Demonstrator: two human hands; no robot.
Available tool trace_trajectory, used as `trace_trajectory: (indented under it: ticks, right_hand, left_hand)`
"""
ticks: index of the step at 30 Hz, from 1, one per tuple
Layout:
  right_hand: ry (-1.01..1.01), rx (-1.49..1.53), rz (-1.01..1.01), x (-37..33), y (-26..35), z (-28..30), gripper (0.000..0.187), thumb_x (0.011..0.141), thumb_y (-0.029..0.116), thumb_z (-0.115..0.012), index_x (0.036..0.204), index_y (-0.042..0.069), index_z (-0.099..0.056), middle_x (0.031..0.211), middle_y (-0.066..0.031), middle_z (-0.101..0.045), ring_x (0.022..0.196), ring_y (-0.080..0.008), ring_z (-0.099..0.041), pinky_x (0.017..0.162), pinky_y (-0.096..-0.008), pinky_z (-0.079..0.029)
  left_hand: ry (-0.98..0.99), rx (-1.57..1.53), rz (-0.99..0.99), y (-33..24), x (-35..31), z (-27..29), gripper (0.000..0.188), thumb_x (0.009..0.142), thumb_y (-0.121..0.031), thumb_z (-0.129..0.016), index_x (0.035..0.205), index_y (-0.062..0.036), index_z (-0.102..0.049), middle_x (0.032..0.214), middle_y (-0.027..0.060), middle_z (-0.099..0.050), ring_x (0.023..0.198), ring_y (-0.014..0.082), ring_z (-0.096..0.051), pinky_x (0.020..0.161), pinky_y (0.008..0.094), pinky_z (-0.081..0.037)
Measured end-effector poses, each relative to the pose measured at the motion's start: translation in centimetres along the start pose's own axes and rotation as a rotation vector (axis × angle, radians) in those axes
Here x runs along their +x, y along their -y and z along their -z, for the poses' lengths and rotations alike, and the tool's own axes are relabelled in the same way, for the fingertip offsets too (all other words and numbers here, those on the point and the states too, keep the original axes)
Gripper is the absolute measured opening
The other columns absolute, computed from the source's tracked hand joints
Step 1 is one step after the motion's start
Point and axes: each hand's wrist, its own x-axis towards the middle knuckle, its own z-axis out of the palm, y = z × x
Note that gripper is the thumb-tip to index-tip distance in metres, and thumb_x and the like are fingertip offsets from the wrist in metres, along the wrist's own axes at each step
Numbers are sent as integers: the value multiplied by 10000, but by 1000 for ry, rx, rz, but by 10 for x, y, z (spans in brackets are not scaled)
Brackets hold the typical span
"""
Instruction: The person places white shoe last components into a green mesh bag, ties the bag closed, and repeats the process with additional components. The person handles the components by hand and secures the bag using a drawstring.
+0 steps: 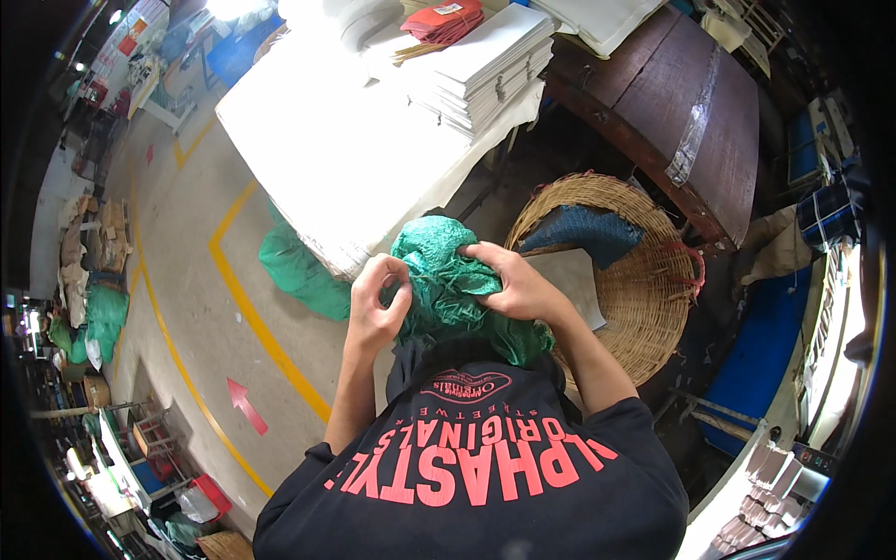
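Observation:
A bunched green woven plastic sack (437,245) is gathered in front of my chest, its lower edge frayed and crumpled. My right hand (519,283) grips its right side, thumb and fingers closed into the folds. At its left side is my left hand (380,297), thumb and fingertips curled together in a pinch. Whatever lies in that pinch is too small or hidden to name. More of the green material hangs below, between my forearms and against my black shirt.
Ahead stands a white-covered table (327,131) bearing stacked white sheets (485,70) and a red bundle (443,21). A wicker basket (653,313) with blue fabric sits at right, near a dark wooden table (672,103). Another green sack (299,271) lies at left on the yellow-lined floor.

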Motion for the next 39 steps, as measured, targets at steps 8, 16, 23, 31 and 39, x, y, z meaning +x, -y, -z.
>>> trace_trajectory:
  ticks: [8, 16, 23, 31, 39]
  right_hand:
    - [420, 156, -68, 6, 11, -6, 632, 730, 66, -660, 1356, -17, -630, 1077, -195, -739, 1010, -227, -706, 943, -352, -524]
    - [543, -464, -70, 12, 20, -6, 547, 710, 196, -701, 1243, 72, -704, 1081, -192, -734, 1065, -369, -696, 970, -441, -474]
    - [89, 17, -106, 12, 26, 6, 782, 743, 27, -711, 1476, 62, -440, 1073, -199, -674, 1027, -371, -692, 894, -409, -528]
    - [292, 7, -46, 19, 22, -10, 723, 723, 55, -683, 1436, 74, -567, 1167, -223, -700, 1122, -342, -676, 958, -421, -504]
    - [501, -367, -27, 26, 25, -28, 560, 683, 96, -675, 1240, 140, -726, 1006, -57, -676, 1063, -269, -614, 971, -462, -368]
  left_hand:
    - [113, -1, -41, -8, 8, -1, 113, 875, -85, -646, 870, 8, -581, 838, 87, -526, 814, 219, -489, 738, 325, -412]
    - [44, 174, -240, -6, 28, 9, 111, 818, -30, -654, 771, 10, -561, 746, 68, -500, 740, 203, -467, 704, 331, -386]
    - [14, 180, 77, -6, 23, 6, 125, 857, 5, -624, 763, 10, -543, 723, 79, -499, 713, 223, -472, 672, 331, -397]
    - [126, 134, -161, -10, 34, 8, 205, 839, -52, -648, 709, 22, -508, 692, 102, -442, 710, 248, -442, 656, 374, -362]
    - [160, 230, -336, -13, 45, 8, 271, 811, -24, -675, 633, 16, -475, 637, 91, -406, 660, 251, -398, 642, 381, -349]
